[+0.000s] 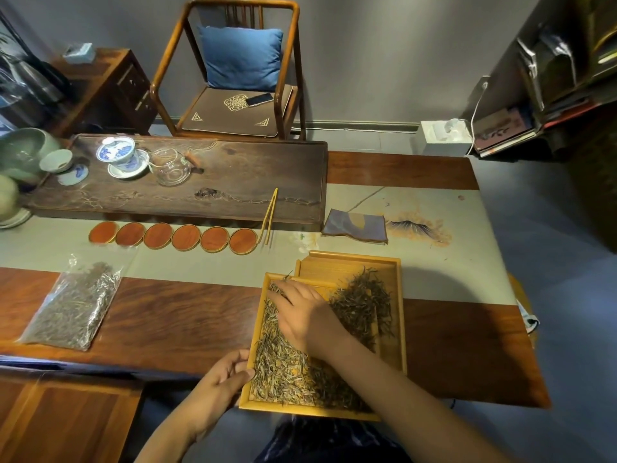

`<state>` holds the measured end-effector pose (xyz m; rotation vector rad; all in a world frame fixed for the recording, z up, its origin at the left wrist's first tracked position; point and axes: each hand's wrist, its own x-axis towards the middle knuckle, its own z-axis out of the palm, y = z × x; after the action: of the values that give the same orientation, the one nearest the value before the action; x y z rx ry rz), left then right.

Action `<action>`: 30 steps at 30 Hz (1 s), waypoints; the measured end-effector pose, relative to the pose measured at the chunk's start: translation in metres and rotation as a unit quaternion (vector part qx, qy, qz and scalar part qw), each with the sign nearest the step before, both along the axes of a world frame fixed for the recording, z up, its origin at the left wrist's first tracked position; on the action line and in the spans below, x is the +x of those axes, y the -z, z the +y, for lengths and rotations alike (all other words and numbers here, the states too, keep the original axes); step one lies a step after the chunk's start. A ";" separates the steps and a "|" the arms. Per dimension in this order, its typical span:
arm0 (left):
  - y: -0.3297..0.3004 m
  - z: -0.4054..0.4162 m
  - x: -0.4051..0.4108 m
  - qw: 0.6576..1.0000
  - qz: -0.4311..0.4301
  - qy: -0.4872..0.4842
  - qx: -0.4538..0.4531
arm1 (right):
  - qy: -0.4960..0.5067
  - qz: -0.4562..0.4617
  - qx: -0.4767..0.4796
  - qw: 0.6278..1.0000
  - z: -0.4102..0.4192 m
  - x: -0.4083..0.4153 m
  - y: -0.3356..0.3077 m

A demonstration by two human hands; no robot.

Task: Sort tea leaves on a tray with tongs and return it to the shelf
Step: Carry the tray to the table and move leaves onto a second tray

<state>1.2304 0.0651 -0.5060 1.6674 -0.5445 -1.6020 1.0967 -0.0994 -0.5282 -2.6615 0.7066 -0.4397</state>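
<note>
Head view, looking down over the worktop [200,315]: two bamboo trays sit at its near edge, right of centre. The front tray [257,345] overhangs that near edge a little and overlaps the back tray [397,295], which lies further in and to the right. Pale tea leaves [283,365] cover the front tray's floor; darker leaves [364,302] are heaped where the two trays meet.

The right hand [300,315] reaches in from the lower right and lies palm down on the pale leaves, fingers spread and fairly straight, fingertips at the tray's far left corner. Its grip is spread, pinching nothing. The left hand [227,379] comes up from below and holds the front tray's left wall near the near corner, thumb over the rim and fingers curled along the outside.

The tongs [268,217] lie untouched, well apart from both hands, propped across the near edge of the dark tea board [233,175] towards the worktop's far side. Just left of them runs a row of six round red coasters [173,236]. A clear bag of tea [75,305] lies near the worktop's left edge. A folded cloth [355,226] rests right of the tongs.
</note>
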 end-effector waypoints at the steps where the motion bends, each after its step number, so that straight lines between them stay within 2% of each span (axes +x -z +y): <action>1: 0.001 0.000 0.000 1.000 0.004 -0.004 -0.001 | -0.005 0.009 -0.013 1.000 -0.001 0.004 0.001; 10: 0.008 0.002 0.004 1.000 0.008 -0.019 0.010 | 0.021 0.046 -0.011 0.999 -0.007 -0.007 0.013; 19: 0.007 0.002 0.004 0.999 0.022 -0.036 0.017 | 0.041 0.163 -0.013 0.986 -0.026 -0.043 0.015; 25: 0.004 0.003 0.004 0.999 0.029 -0.035 0.012 | 0.065 0.149 -0.004 0.987 -0.035 -0.065 0.013; 30: 0.002 0.001 0.007 0.998 0.045 -0.048 -0.002 | 0.095 0.085 0.029 0.991 -0.025 -0.046 -0.004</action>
<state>1.2373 0.0666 -0.5075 1.5866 -0.4166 -1.5959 1.0502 -0.1248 -0.5246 -2.6094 1.0128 -0.2373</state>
